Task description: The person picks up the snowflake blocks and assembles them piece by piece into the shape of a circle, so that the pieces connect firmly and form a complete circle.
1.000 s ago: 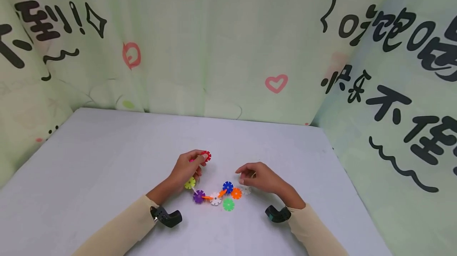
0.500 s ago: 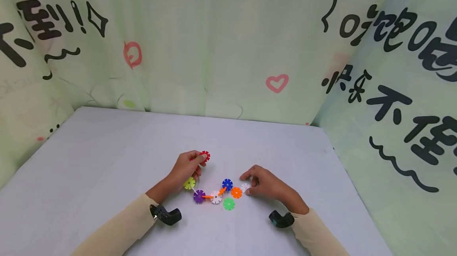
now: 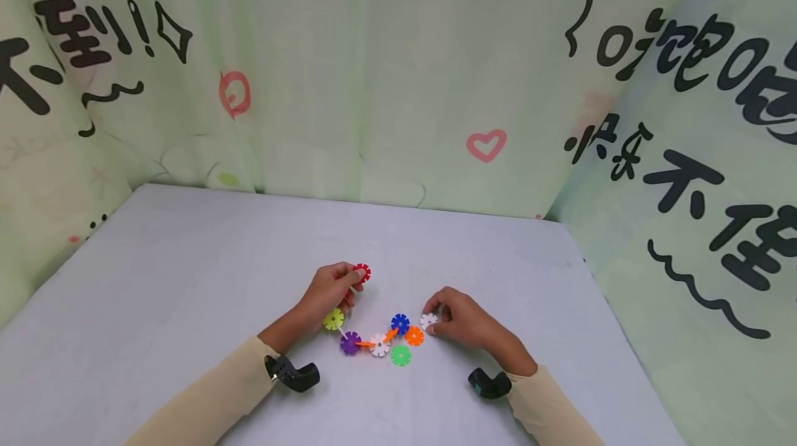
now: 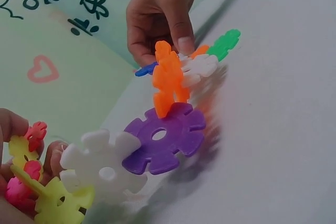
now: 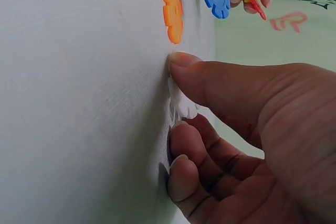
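My left hand (image 3: 330, 288) grips one end of a chain of toothed plastic snowflake discs, with a red disc (image 3: 366, 270) under the thumb. From there the chain runs through a yellow disc (image 3: 333, 320), a purple disc (image 4: 163, 140), edge-on orange discs and a white disc (image 3: 379, 346) to a blue disc (image 3: 400, 324). At the table, my right hand (image 3: 459, 318) pinches a loose white snowflake disc (image 5: 185, 106) between thumb and fingers. The thumb partly covers this disc in the right wrist view.
Beside the chain lie a loose orange disc (image 3: 414, 336) and a green disc (image 3: 401, 355). A white cloth covers the table (image 3: 249, 245). Printed curtains (image 3: 398, 72) hang behind it and at both sides.
The right hand was above the loose white disc, thumb and fingers apart, then came down to it and now pinches it. The left hand keeps its hold with hardly any movement.
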Motion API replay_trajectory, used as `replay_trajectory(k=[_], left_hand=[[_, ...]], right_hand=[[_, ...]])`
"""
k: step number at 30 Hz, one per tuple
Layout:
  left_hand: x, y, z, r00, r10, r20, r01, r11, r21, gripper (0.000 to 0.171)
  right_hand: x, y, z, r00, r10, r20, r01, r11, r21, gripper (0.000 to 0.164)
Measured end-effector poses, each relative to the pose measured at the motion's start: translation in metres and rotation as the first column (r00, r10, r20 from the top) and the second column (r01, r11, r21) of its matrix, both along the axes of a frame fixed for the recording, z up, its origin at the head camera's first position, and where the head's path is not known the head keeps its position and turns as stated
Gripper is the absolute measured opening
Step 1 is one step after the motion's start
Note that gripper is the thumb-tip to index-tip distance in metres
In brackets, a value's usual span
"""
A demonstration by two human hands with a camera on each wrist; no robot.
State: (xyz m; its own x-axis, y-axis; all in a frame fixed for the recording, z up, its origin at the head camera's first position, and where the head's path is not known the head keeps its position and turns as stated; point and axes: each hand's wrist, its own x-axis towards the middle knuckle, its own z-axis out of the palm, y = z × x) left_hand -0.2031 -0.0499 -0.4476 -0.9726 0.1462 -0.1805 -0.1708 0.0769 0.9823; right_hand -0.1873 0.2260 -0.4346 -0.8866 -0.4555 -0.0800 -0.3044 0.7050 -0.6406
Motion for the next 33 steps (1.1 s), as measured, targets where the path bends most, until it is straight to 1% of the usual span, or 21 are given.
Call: replay_trajectory(k=[3, 6, 11, 13, 19, 23, 28, 33], left_hand=[[0.0, 0.0, 0.0, 1.0, -0.001, -0.001, 0.001, 1.0, -0.004, 0.023], [-0.001, 0.0, -0.001, 1.0, 0.013, -0.012, -0.013, 1.0, -0.009, 0.025], [0.0, -0.002, -0.001, 0.999, 0.034, -0.023, -0.035, 0.999, -0.006, 0.032], [0.001, -0.002, 0.0, 0.999, 0.026, -0.022, -0.026, 1.0, 0.003, 0.031], [0.0, -0.001, 0.001, 1.0, -0.006, -0.018, 0.006, 1.0, 0.023, 0.026], [0.0, -0.002, 0.0, 1.0, -0.029, 0.009, 0.028, 0.999, 0.044, 0.027], [0.0, -0.002, 0.0, 0.999, -0.038, 0.036, 0.035, 0.997, 0.061, 0.028], [0.001, -0.003, 0.001, 0.997, -0.049, 0.052, 0.045, 0.996, 0.076, 0.028]], right_hand=[[0.0, -0.001, 0.001, 1.0, -0.007, 0.009, 0.007, 1.0, -0.006, 0.022], [-0.001, -0.002, 0.002, 1.0, -0.014, 0.017, 0.014, 1.0, 0.001, 0.021], [-0.003, -0.005, 0.003, 1.0, 0.015, 0.013, -0.015, 1.0, 0.011, 0.018], [-0.005, -0.006, 0.006, 1.0, 0.024, 0.001, -0.024, 1.0, 0.013, 0.016], [-0.013, -0.011, 0.016, 0.999, -0.003, -0.035, 0.003, 1.0, 0.013, 0.01], [-0.016, -0.016, 0.022, 0.999, 0.03, -0.042, -0.031, 0.999, -0.018, 0.009], [-0.018, -0.024, 0.024, 0.996, 0.07, -0.056, -0.073, 0.996, -0.045, 0.015], [-0.021, -0.033, 0.024, 0.996, 0.062, -0.071, -0.068, 0.995, -0.072, 0.02]])
